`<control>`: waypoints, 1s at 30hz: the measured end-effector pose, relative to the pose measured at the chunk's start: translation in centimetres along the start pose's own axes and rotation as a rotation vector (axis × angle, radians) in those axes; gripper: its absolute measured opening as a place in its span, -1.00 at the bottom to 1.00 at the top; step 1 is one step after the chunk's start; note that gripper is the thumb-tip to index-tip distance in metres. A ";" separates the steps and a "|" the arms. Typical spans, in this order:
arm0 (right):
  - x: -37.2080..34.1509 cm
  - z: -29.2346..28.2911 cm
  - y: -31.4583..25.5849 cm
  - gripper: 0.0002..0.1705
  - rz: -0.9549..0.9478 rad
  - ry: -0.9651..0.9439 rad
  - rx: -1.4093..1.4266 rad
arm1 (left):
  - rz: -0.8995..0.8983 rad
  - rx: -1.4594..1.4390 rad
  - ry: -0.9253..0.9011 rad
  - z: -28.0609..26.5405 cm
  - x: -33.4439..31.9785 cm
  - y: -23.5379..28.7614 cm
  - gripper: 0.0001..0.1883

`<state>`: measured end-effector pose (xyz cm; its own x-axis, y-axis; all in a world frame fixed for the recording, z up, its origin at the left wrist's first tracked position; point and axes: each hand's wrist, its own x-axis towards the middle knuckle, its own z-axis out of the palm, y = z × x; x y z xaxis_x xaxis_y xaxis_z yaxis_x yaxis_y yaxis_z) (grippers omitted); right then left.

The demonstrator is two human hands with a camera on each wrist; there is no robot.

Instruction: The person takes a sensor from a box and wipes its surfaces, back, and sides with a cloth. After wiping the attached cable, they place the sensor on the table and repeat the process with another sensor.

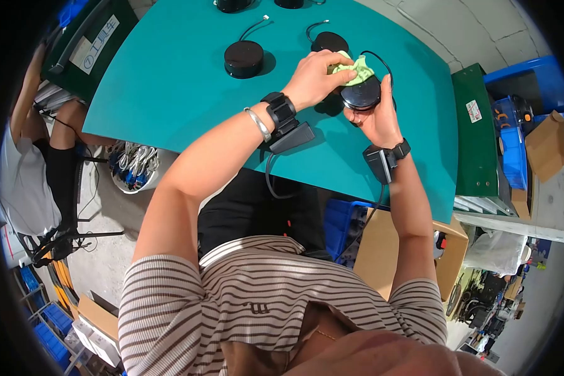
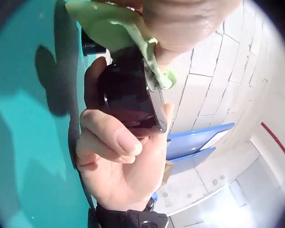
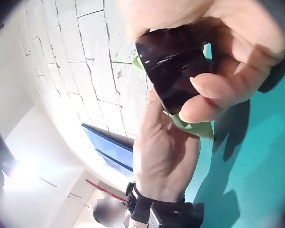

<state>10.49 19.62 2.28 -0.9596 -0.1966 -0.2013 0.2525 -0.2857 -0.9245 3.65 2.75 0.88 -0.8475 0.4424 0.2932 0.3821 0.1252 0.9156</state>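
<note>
Puck (image 1: 361,96) in right grip (image 1: 382,121), partly hidden, cloth (image 1: 361,71) in left grip (image 1: 316,78)

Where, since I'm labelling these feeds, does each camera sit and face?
Head: on the head, facing forward-down over the table; shows left hand, right hand, shirt.
Left wrist: on that wrist, facing the held puck; both hands, left nearest.
Right wrist: on that wrist, facing the puck; both hands, right nearest.
The wrist views share puck and cloth.
</note>
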 end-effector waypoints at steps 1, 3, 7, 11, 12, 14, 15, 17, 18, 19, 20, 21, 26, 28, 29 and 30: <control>0.0 0.1 0.0 -0.16 -0.004 0.004 0.000 | 0.093 0.026 0.023 0.4 -0.1 -0.7 -0.61; -0.1 1.0 -0.2 -0.17 -0.014 0.136 0.082 | 0.185 0.048 0.048 0.6 -0.1 -0.9 -0.60; -0.2 0.5 0.0 -0.18 -0.010 0.110 0.012 | 0.224 0.171 0.097 0.7 -0.3 -0.4 -0.61; 0.1 -0.4 0.3 -0.18 -0.011 -0.008 -0.049 | 0.106 0.219 0.099 0.3 -0.1 -0.1 -0.65; 0.1 -0.4 0.4 -0.18 -0.016 -0.025 -0.055 | 0.104 0.217 0.097 0.4 0.0 -0.3 -0.65; 0.2 -0.3 0.4 -0.18 -0.009 0.008 -0.030 | 0.103 0.176 0.103 0.3 0.2 -0.6 -0.65; 0.2 -0.2 0.4 -0.17 -0.005 0.038 -0.007 | 0.103 0.175 0.101 0.3 0.2 -0.7 -0.65; 0.1 0.1 0.1 -0.18 -0.004 0.052 0.012 | 0.058 0.017 0.057 0.1 0.2 -0.7 -0.62; 0.1 0.1 0.0 -0.18 -0.005 0.065 0.030 | 0.059 0.015 0.057 0.1 0.1 -0.7 -0.62; 0.1 0.0 0.0 -0.18 -0.006 0.066 0.028 | 0.056 0.020 0.049 0.1 0.1 -0.7 -0.60; 0.2 -0.3 0.0 -0.19 -0.014 0.048 0.048 | 0.052 0.025 0.041 0.1 0.0 -0.6 -0.59; 0.2 -0.5 0.1 -0.19 -0.021 0.030 0.068 | 0.052 0.024 0.041 0.1 0.0 -0.6 -0.59; 0.3 -1.0 0.2 -0.20 -0.011 0.002 0.085 | 0.028 -0.056 -0.007 -0.2 -0.1 -0.1 -0.58; 0.1 -0.7 0.2 -0.20 -0.009 -0.006 0.071 | 0.077 0.027 0.015 0.0 0.0 -0.4 -0.57; 0.0 0.0 0.1 -0.19 -0.016 0.063 0.019 | 0.125 0.112 0.037 0.0 0.0 -0.4 -0.57; -0.1 0.4 0.1 -0.19 -0.022 0.131 -0.031 | 0.121 0.112 0.037 0.1 0.0 -0.4 -0.57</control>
<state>10.65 19.23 2.32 -0.9735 -0.0655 -0.2193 0.2288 -0.2589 -0.9384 3.55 2.76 0.46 -0.8049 0.4274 0.4117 0.5196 0.1724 0.8368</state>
